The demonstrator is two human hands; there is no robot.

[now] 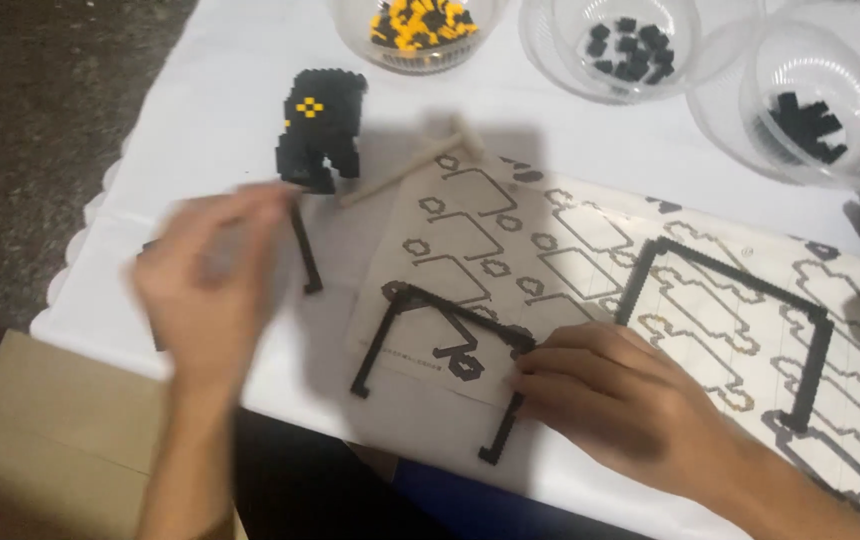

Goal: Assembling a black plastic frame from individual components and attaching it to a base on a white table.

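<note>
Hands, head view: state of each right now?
Left hand: motion-blurred, grip cannot be told, beside a thin black strip.
Right hand: fingers pressed on the black bead frame.

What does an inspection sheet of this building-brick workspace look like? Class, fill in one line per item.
Surface: white tablecloth on a table, printed instruction sheet spread on it.
Job's things: thin black brick frame under the right hand; long black strip by the left hand; larger black frame; black-and-yellow brick figure.
Clutter: three clear bowls of bricks, one yellow-black, two black; pale stick.
Grips: left hand blurred, at the strip; right hand pressing the frame.
Cables: nothing seen.
Surroundings: dark floor, cardboard box.
</note>
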